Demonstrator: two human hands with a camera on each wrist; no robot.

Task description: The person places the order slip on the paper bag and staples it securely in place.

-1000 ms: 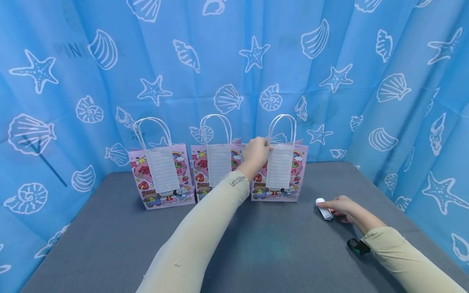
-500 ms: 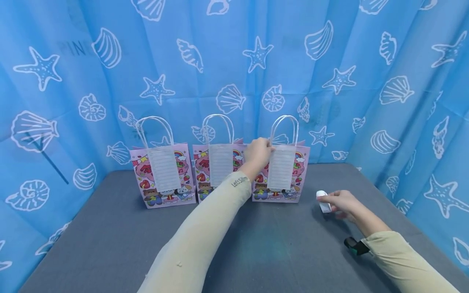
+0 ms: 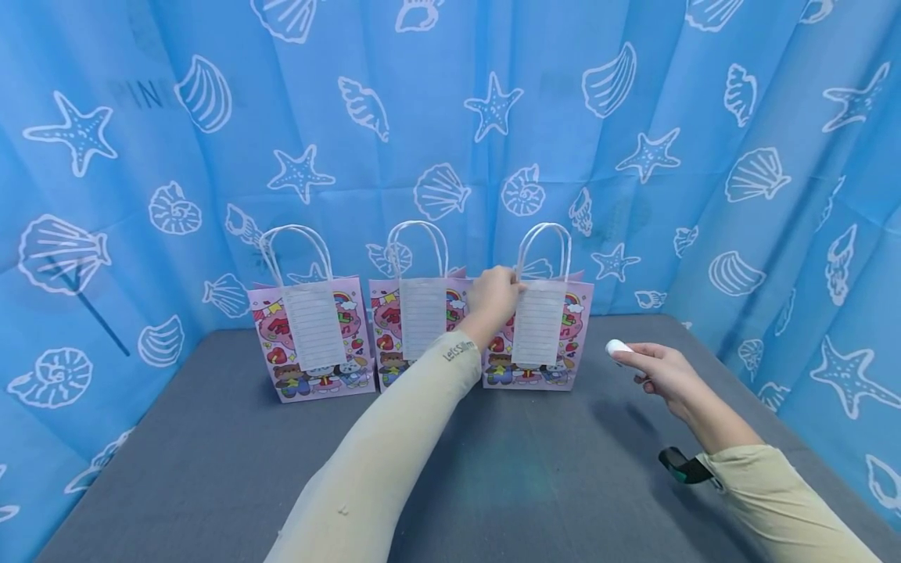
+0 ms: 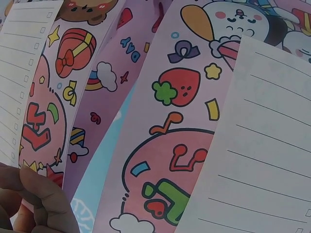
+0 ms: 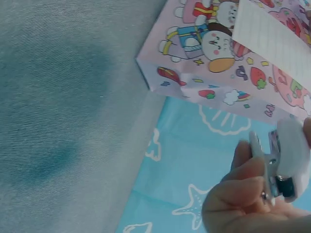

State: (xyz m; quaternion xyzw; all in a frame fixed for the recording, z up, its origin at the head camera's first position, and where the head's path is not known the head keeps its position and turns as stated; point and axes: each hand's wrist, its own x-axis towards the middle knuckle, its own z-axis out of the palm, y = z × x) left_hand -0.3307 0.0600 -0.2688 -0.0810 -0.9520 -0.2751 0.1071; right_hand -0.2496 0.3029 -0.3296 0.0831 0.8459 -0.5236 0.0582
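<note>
My left hand pinches the top edge of the right pink paper gift bag, where a lined paper sheet lies against its front. In the left wrist view, the curled fingers are at the sheet's corner, and part of the grip is hidden. Off to the right of that bag, my right hand holds a small white stapler raised above the table. The right wrist view shows the stapler between thumb and fingers, its metal base toward the fingers.
Two matching bags, the middle one and the left one, stand in the same row with lined sheets on their fronts. All stand on a grey table before a blue shell-print curtain. A black band hangs at my right wrist.
My right hand has lifted the stapler off the table, upward and slightly toward the bags. My left hand keeps its place at the right bag.
</note>
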